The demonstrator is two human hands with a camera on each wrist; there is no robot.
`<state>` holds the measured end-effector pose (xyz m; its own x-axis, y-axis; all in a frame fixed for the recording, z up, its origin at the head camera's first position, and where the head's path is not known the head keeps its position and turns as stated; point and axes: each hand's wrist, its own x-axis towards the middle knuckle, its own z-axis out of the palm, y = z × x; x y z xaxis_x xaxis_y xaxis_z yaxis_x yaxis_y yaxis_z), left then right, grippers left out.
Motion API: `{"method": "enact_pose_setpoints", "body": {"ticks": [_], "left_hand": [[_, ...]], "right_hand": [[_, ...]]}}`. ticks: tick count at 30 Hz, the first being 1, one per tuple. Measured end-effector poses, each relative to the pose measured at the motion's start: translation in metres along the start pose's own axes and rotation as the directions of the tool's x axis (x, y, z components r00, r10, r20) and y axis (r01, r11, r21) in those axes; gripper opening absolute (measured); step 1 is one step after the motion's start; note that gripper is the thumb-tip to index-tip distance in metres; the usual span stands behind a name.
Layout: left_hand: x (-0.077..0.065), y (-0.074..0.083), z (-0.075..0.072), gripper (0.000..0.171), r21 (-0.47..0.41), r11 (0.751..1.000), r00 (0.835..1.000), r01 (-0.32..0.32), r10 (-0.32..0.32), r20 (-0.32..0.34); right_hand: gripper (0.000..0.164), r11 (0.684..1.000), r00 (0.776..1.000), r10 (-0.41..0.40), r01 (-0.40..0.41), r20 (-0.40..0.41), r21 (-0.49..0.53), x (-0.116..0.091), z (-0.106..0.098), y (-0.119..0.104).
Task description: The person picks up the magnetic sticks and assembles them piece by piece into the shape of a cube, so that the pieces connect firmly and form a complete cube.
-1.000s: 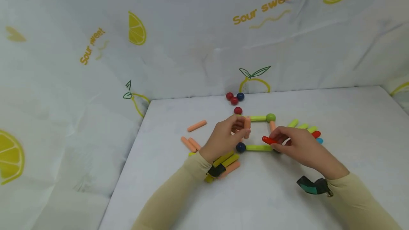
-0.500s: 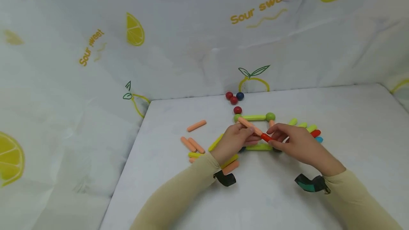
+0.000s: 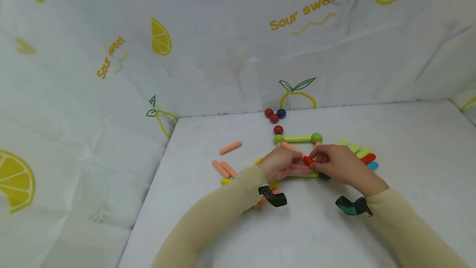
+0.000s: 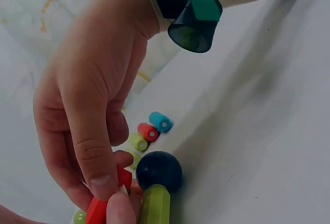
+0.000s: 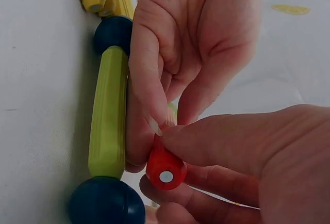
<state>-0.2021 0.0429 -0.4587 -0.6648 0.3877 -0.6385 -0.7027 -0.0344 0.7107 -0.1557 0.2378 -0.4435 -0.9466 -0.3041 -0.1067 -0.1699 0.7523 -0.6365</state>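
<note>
My left hand holds a peach magnetic stick between thumb and fingers, its far end slanting up and away. From the right, my right hand pinches a short red magnetic stick between thumb and fingers. The two sticks line up end to end, and the fingertips of both hands meet around the join, covering it. Behind and beneath the hands lies a square of sticks and balls, with a lime stick between dark blue balls along its near side and green balls at its far corners.
Loose peach sticks and yellow sticks lie left of the square, some under the left forearm. Lime, red and blue sticks are fanned out at right. Several red and blue balls sit near the table's back edge.
The left hand has moved right and toward the right hand, tilting its peach stick from upright to slanted and bringing it against the red stick. The right hand has stayed nearly in place.
</note>
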Motion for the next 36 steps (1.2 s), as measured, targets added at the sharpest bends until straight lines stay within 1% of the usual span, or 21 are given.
{"method": "enact_pose_setpoints", "body": {"ticks": [5,8,12,16,18,20,21,23,24,25,26,27,28,29,30,31,32,33,34,35,36], "left_hand": [[0.006,0.003,-0.001,0.016,-0.005,1.0,1.0,-0.013,0.013,-0.018],[0.006,0.004,0.0,0.015,-0.012,1.0,0.999,-0.013,0.012,-0.04],[0.003,0.006,0.003,0.017,-0.027,1.0,0.999,-0.006,0.004,-0.043],[0.0,0.01,0.005,0.018,-0.084,0.996,0.999,0.021,-0.025,-0.046],[-0.004,0.013,0.005,0.021,-0.121,0.992,0.998,0.034,-0.04,-0.046],[-0.009,0.015,0.004,0.023,-0.124,0.992,0.998,0.038,-0.043,-0.039],[-0.014,0.017,0.003,0.027,-0.117,0.993,0.999,0.036,-0.04,-0.032],[-0.027,0.021,-0.006,0.034,-0.075,0.997,1.0,0.011,-0.013,-0.014],[-0.034,0.023,-0.011,0.037,-0.025,1.0,1.0,-0.011,0.011,-0.009],[-0.041,0.024,-0.017,0.041,0.055,0.997,0.999,-0.047,0.047,-0.01],[-0.048,0.025,-0.024,0.045,0.172,0.981,0.995,-0.093,0.098,-0.022],[-0.053,0.025,-0.031,0.048,0.309,0.94,0.986,-0.141,0.161,-0.04],[-0.057,0.025,-0.038,0.05,0.452,0.875,0.971,-0.176,0.229,-0.064],[-0.058,0.024,-0.044,0.051,0.588,0.787,0.952,-0.188,0.294,-0.088],[-0.058,0.023,-0.05,0.052,0.703,0.687,0.929,-0.183,0.355,-0.105],[-0.056,0.021,-0.054,0.052,0.781,0.603,0.909,-0.162,0.4,-0.119],[-0.053,0.019,-0.058,0.051,0.838,0.528,0.892,-0.134,0.432,-0.13],[-0.049,0.016,-0.06,0.049,0.868,0.482,0.882,-0.121,0.453,-0.128],[-0.046,0.015,-0.061,0.046,0.888,0.443,0.876,-0.124,0.469,-0.112],[-0.042,0.013,-0.06,0.044,0.913,0.387,0.869,-0.132,0.489,-0.081],[-0.039,0.012,-0.059,0.04,0.937,0.32,0.859,-0.142,0.51,-0.044]], "right_hand": [[0.025,1.0,1.0,0.028,-0.028,-0.004,-0.003,0.005,0.001,0.002],[0.024,0.999,0.999,0.039,-0.039,0.0,-0.005,0.008,0.001,0.002],[0.023,0.999,0.999,0.053,-0.053,0.004,-0.004,0.011,0.002,0.003],[0.025,0.997,0.998,0.07,-0.07,0.007,-0.015,0.013,0.002,0.003],[0.025,0.997,0.997,0.078,-0.078,0.005,-0.027,0.014,0.003,0.001],[0.026,0.995,0.996,0.089,-0.089,0.0,-0.037,0.014,0.005,0.001],[0.026,0.995,0.995,0.097,-0.097,-0.001,-0.039,0.014,0.005,0.001],[0.028,0.993,0.994,0.109,-0.109,-0.007,-0.035,0.014,0.006,-0.001],[0.03,0.993,0.993,0.115,-0.115,-0.013,-0.03,0.013,0.006,-0.001],[0.032,0.992,0.992,0.124,-0.124,-0.019,-0.026,0.012,0.006,-0.001],[0.034,0.991,0.991,0.132,-0.132,-0.026,-0.023,0.011,0.005,0.0],[0.037,0.99,0.99,0.139,-0.14,-0.033,-0.022,0.009,0.004,0.0],[0.04,0.989,0.988,0.147,-0.148,-0.035,-0.02,0.007,0.004,0.002],[0.041,0.988,0.987,0.154,-0.155,-0.037,-0.024,0.005,0.003,0.004],[0.042,0.987,0.987,0.16,-0.161,-0.034,-0.031,0.003,0.003,0.005],[0.043,0.985,0.986,0.165,-0.166,-0.029,-0.04,0.001,0.004,0.008],[0.043,0.985,0.986,0.162,-0.163,-0.023,-0.047,0.0,0.005,0.009],[0.042,0.986,0.987,0.159,-0.16,-0.022,-0.054,-0.001,0.007,0.011],[0.04,0.986,0.988,0.153,-0.155,-0.025,-0.059,-0.002,0.008,0.011],[0.038,0.987,0.989,0.147,-0.149,-0.034,-0.06,-0.001,0.009,0.012],[0.036,0.988,0.989,0.139,-0.141,-0.045,-0.059,0.0,0.011,0.011]]}}
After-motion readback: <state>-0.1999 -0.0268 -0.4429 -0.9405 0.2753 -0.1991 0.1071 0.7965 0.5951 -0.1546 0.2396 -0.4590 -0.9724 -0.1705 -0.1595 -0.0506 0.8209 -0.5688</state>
